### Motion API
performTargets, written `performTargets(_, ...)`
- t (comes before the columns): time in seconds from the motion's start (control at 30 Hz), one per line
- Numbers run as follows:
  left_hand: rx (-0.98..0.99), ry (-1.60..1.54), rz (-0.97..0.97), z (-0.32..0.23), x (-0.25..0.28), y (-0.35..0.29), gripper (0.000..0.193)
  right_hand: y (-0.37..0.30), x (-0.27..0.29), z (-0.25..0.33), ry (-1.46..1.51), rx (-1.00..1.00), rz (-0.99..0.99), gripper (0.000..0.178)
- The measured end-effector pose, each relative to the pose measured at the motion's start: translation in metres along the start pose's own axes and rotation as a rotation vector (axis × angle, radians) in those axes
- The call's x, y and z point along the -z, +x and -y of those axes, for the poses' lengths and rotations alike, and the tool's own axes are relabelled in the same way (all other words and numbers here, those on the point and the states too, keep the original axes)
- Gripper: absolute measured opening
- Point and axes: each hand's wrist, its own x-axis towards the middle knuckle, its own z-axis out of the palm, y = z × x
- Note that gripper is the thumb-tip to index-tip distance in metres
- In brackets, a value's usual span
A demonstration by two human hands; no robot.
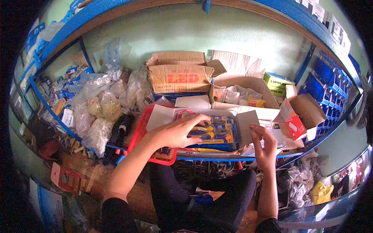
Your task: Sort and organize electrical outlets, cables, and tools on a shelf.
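Note:
Several pairs of pliers with yellow-and-blue handles lie on blue packaging inside an open, shallow carton at the middle of the shelf. My left hand reaches over the carton's left side, its fingers apart and lightly curved around the nearest pliers' handles. Part of the pliers is hidden beneath that hand. At the carton's right side stands a raised cardboard flap. My right hand pinches the flap's right edge between thumb and fingertips. A red plastic basket sits under and left of the carton.
Behind stand a brown carton and an open box of small packets. Plastic bags heap up at left. A red-and-white box, green boxes and blue bins are at right. A blue-edged shelf arches overhead.

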Motion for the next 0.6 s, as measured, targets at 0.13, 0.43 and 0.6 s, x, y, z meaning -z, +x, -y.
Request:
performTargets(0.13,-0.006,-0.003,0.021,0.007,-0.015,0.000,0.069,-0.005,-0.004,0.000,-0.077,0.118,0.067,0.021)
performTargets(0.43,0.045,-0.016,0.044,0.000,-0.010,-0.003,0.078,-0.012,-0.035,0.007,-0.278,0.340,0.259,0.019)
performTargets(0.6,-0.046,0.114,-0.440,-0.003,0.010,-0.039,0.053,-0.012,-0.032,0.016,-0.274,0.342,0.217,0.021)
